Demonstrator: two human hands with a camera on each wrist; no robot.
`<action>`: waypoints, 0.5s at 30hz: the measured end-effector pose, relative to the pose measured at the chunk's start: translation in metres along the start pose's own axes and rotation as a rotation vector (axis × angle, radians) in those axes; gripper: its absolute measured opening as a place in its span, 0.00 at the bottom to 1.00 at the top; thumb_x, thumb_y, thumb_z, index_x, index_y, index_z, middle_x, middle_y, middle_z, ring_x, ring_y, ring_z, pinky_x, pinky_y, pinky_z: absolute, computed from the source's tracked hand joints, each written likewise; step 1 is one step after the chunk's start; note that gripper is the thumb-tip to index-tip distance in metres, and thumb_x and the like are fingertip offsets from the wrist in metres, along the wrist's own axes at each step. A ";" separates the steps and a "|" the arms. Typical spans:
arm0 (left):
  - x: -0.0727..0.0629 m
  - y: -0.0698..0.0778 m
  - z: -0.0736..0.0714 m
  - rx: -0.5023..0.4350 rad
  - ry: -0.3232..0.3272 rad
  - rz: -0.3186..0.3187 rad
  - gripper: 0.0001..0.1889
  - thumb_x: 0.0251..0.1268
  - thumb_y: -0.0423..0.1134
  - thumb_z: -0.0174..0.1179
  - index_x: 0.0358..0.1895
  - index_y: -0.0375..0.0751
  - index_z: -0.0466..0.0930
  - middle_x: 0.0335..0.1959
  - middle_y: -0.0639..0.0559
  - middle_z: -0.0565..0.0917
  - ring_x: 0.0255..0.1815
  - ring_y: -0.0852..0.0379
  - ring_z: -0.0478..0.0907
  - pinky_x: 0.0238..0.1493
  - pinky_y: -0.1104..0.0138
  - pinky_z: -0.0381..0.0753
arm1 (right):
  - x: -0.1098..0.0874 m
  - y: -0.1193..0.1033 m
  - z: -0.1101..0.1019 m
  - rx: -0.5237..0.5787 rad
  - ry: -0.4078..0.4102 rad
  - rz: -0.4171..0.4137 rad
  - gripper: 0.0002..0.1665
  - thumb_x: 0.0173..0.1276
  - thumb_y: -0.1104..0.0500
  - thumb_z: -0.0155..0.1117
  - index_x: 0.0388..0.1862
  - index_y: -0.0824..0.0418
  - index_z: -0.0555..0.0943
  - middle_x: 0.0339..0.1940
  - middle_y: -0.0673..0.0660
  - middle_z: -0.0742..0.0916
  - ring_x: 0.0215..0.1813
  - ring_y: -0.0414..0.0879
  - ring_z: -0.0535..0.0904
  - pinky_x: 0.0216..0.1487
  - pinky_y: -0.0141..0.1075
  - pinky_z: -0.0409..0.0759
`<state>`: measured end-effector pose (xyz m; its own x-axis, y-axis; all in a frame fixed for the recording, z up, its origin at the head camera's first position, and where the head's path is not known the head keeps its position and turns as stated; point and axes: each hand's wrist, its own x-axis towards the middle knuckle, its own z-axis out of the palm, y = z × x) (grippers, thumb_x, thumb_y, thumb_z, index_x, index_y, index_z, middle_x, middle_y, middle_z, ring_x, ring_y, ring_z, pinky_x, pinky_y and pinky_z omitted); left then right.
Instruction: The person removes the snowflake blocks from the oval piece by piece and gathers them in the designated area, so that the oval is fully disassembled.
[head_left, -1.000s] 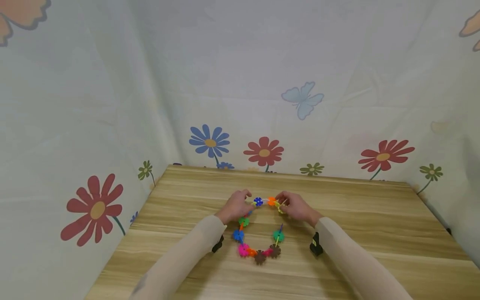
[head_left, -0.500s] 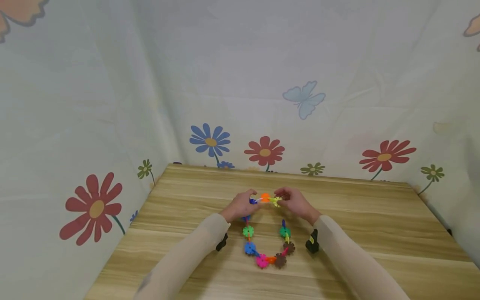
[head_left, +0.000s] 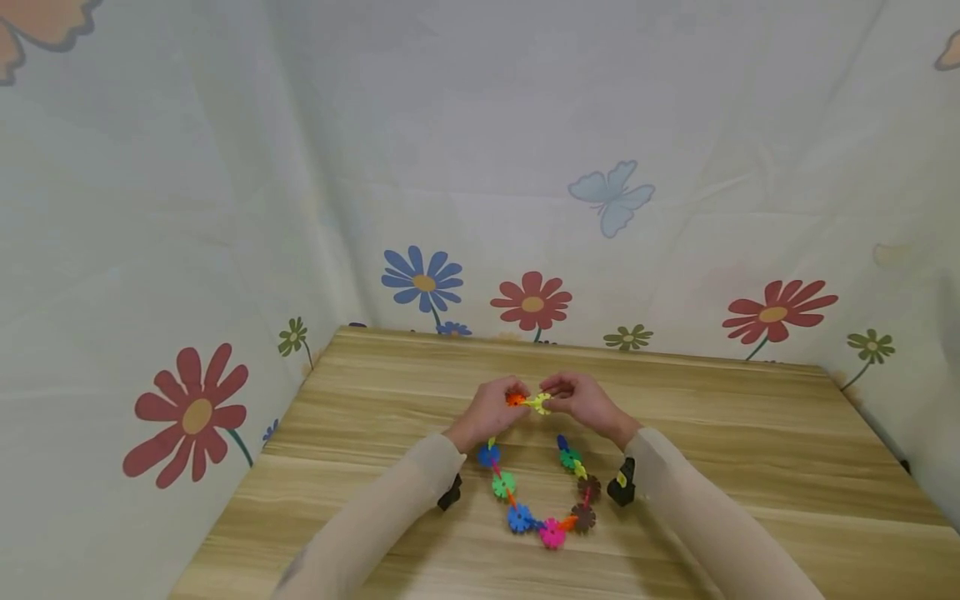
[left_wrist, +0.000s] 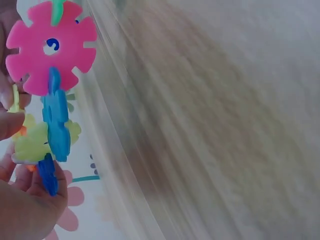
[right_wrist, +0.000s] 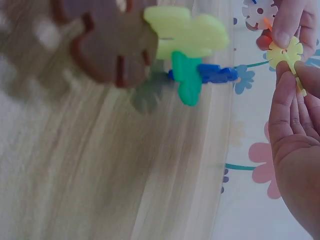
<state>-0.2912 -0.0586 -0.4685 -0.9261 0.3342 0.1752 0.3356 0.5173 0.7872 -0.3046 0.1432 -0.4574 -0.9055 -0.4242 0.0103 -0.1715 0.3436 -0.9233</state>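
Note:
A chain of slotted plastic snowflake discs curves in a U below the hands, with a pink disc (head_left: 552,533) at its bottom. My left hand (head_left: 491,408) grips the chain at an orange disc (head_left: 514,399). Opposite it, my right hand (head_left: 585,404) pinches a yellow disc piece beside a round yellow disc (right_wrist: 285,52), with fingers and thumb together. The chain's loose end, a dark blue disc (head_left: 562,442) joined to a green disc (right_wrist: 188,80), hangs apart from both hands. Left fingers hide some discs between the orange one and the blue disc (head_left: 489,455).
The wood-grain table (head_left: 360,392) spreads around the chain. A pale curtain (head_left: 465,125) printed with flowers and butterflies stands behind and at the sides. A black wrist device (head_left: 622,483) sits under the right forearm, another (head_left: 450,493) under the left.
The left hand has shifted along the chain from near the dark blue disc to the orange one. The hands are closer together, and the U of discs has swung down and right.

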 end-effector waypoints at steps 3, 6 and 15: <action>-0.001 0.002 0.001 0.003 0.028 0.025 0.06 0.55 0.32 0.64 0.35 0.42 0.79 0.32 0.55 0.80 0.33 0.59 0.72 0.37 0.69 0.74 | -0.006 -0.011 0.000 0.034 -0.023 -0.005 0.18 0.65 0.67 0.61 0.52 0.76 0.73 0.41 0.63 0.82 0.42 0.55 0.80 0.49 0.54 0.75; -0.001 0.001 0.002 0.007 0.049 0.044 0.05 0.54 0.30 0.64 0.32 0.42 0.79 0.30 0.55 0.79 0.31 0.59 0.72 0.34 0.70 0.73 | -0.010 -0.019 0.000 0.076 -0.049 0.002 0.16 0.67 0.69 0.59 0.50 0.77 0.74 0.39 0.65 0.83 0.43 0.63 0.80 0.49 0.56 0.75; -0.003 0.003 0.000 -0.008 0.101 0.057 0.03 0.56 0.32 0.67 0.30 0.43 0.82 0.31 0.57 0.82 0.32 0.61 0.75 0.35 0.71 0.77 | -0.004 -0.005 0.001 0.099 -0.030 0.012 0.15 0.67 0.65 0.61 0.50 0.73 0.77 0.37 0.60 0.84 0.42 0.61 0.81 0.49 0.53 0.77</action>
<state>-0.2872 -0.0575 -0.4666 -0.9185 0.2813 0.2780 0.3869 0.4935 0.7789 -0.2999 0.1428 -0.4534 -0.8952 -0.4454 -0.0113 -0.1198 0.2649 -0.9568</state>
